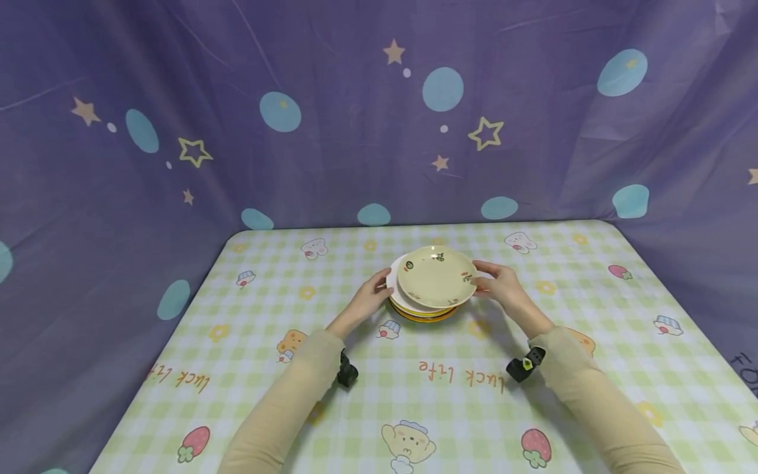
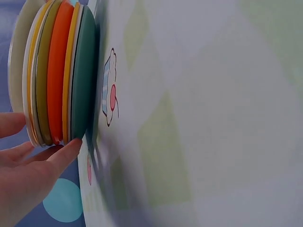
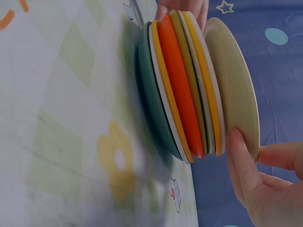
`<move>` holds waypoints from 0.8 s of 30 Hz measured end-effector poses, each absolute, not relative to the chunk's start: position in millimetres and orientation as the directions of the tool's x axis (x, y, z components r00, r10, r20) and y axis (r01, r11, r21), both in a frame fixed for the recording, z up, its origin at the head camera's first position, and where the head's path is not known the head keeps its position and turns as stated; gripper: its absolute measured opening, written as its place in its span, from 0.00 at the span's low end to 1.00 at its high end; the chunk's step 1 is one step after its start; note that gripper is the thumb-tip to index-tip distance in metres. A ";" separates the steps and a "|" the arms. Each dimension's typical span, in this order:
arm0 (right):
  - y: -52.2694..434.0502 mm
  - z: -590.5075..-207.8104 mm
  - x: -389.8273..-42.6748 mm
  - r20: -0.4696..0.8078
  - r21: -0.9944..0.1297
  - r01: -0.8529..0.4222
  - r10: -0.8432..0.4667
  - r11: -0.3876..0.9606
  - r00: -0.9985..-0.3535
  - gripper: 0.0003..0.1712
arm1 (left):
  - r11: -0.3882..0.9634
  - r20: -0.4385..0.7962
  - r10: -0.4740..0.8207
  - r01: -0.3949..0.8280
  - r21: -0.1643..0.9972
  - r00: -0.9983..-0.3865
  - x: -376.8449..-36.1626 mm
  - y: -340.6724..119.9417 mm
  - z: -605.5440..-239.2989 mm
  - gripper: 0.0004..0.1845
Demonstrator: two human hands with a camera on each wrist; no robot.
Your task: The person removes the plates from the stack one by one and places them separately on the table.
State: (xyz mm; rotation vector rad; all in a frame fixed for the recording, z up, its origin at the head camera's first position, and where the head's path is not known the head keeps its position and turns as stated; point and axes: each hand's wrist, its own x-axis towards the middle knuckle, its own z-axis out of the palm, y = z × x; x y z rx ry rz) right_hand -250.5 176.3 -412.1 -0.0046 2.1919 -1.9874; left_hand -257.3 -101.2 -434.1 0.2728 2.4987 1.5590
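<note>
Currently, on my feed, I see a round, pale-cream, motif-printed plate point(image 1: 438, 280) tilted above the multicoloured stack of round plates point(image 2: 56, 75) | left hand point(image 1: 366, 301) grips the stack's left edge | right hand point(image 1: 503, 288) pinches the cream plate's right rim | green-and-white checked tablecloth point(image 1: 355, 421) under the stack

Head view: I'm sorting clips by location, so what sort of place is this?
Probably an indoor recording booth: a patterned purple curtain hangs behind and beside the checked tablecloth, and black devices, apparently cameras, are worn at the person's wrists.
</note>
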 end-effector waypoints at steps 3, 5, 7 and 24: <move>180.2 -410.6 -249.4 -0.127 -0.988 0.113 -0.125 0.108 -0.984 0.30 | 0.398 -0.071 0.256 0.038 0.917 -0.964 -256.9 -101.3 -433.4 0.29; 182.9 -409.1 -249.0 -0.128 -0.988 0.115 -0.126 0.107 -0.984 0.30 | 0.366 -0.085 0.261 0.017 0.930 -0.962 -255.8 -101.3 -430.9 0.29; 185.6 -407.6 -248.6 -0.126 -0.988 0.114 -0.121 0.100 -0.985 0.30 | 0.356 -0.083 0.265 0.018 0.934 -0.961 -251.2 -100.1 -424.2 0.29; 220.7 -397.6 -244.9 -0.144 -0.989 0.139 -0.091 0.060 -0.985 0.32 | 0.310 -0.083 0.236 -0.006 0.951 -0.968 -255.7 -100.1 -433.9 0.28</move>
